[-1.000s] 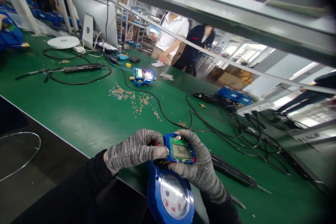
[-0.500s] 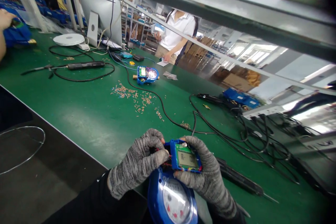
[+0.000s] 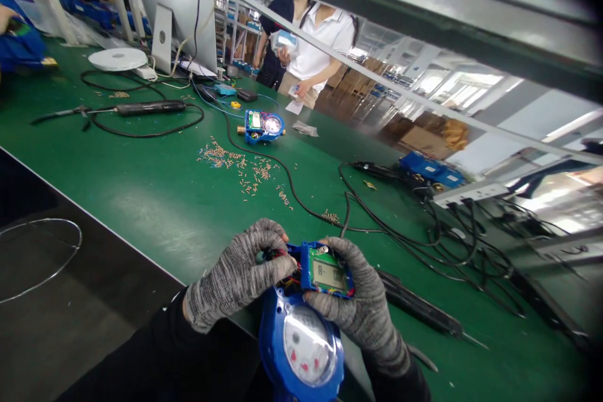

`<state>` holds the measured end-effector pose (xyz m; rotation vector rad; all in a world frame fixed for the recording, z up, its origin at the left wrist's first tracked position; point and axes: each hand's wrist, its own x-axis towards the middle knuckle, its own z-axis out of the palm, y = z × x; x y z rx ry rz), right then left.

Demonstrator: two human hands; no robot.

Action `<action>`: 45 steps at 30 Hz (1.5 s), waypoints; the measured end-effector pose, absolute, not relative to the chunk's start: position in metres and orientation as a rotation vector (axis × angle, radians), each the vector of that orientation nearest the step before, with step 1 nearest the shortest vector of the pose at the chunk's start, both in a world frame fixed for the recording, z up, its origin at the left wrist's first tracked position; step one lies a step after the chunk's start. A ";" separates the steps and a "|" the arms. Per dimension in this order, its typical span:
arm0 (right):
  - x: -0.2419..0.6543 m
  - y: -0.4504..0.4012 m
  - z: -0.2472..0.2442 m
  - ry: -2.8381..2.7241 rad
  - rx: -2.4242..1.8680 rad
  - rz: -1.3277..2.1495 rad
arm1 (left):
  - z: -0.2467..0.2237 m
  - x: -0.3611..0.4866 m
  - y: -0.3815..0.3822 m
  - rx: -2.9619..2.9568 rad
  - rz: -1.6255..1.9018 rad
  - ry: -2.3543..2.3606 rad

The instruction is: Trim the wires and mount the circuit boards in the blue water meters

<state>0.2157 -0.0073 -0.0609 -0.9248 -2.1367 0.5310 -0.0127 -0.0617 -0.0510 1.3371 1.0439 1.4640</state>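
The blue meter (image 3: 301, 345) is at the near edge of the green counter (image 3: 155, 201). It has a round, shiny clear window with red bits inside. Its small blue box (image 3: 328, 271) shows a green board and a gray screen. The right hand (image 3: 362, 301) holds this box, its grip around both sides. The left hand (image 3: 240, 273) pinches thin wires (image 3: 293, 273) beside it.

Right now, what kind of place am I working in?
Probably an electronics assembly workshop: there's an opened blue meter with exposed wires under your hands, a soldering iron on the green bench, and shelves behind.
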 end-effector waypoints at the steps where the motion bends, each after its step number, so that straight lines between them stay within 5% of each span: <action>1: 0.215 -0.007 -0.061 -2.134 -0.936 0.522 | -0.052 -0.013 -0.064 1.380 1.498 1.082; 6: 0.214 -0.006 -0.058 -2.117 -0.937 0.483 | -0.056 -0.016 -0.081 1.716 1.788 1.385; 14: 0.215 -0.006 -0.061 -2.063 -0.984 0.576 | -0.058 -0.009 -0.095 2.257 1.739 1.851; 24: 0.213 -0.007 -0.059 -2.054 -0.959 0.584 | -0.056 0.003 -0.092 2.452 1.801 1.832; 45: 0.211 -0.004 -0.055 -2.048 -0.885 0.619 | -0.042 0.016 -0.092 2.420 1.204 1.886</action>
